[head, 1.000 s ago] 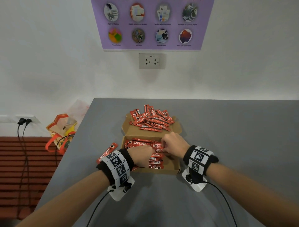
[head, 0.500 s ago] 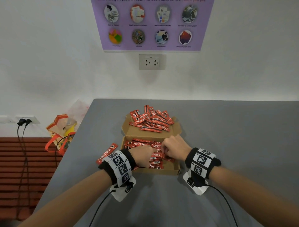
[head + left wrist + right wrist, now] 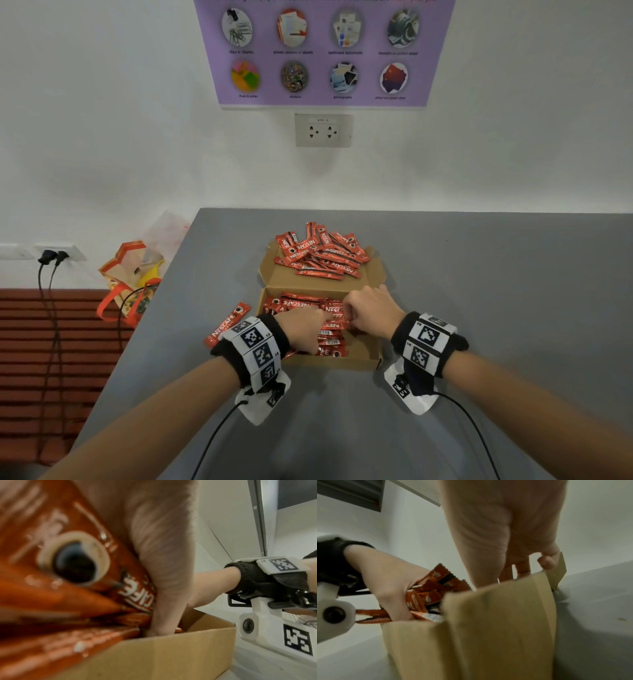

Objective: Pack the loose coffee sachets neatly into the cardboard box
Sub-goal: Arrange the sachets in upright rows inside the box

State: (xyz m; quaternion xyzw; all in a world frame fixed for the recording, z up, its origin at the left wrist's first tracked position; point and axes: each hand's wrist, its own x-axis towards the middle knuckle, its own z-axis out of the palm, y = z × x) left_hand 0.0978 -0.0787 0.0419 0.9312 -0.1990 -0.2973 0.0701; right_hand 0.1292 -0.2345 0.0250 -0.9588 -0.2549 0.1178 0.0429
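The open cardboard box (image 3: 335, 361) lies mid-table with red coffee sachets (image 3: 298, 303) in its tray. More loose sachets (image 3: 320, 253) are heaped on the lid flap behind it. One sachet (image 3: 227, 323) lies on the table beside my left wrist. My left hand (image 3: 301, 329) is inside the tray. In the right wrist view this left hand (image 3: 388, 577) grips a bundle of sachets (image 3: 428, 595) above the box wall (image 3: 496, 628). My right hand (image 3: 368, 313) meets the same bundle from the right with curled fingers, and its fingertips are hidden in the box.
The grey table (image 3: 496, 308) has its left edge close to the box. Beyond that edge an orange and yellow bag (image 3: 133, 274) sits on the floor. Two plugs with cables (image 3: 51, 257) hang at a wall socket.
Both hands stay on the sachets in the tray. The right hand has sunk slightly lower into the box.
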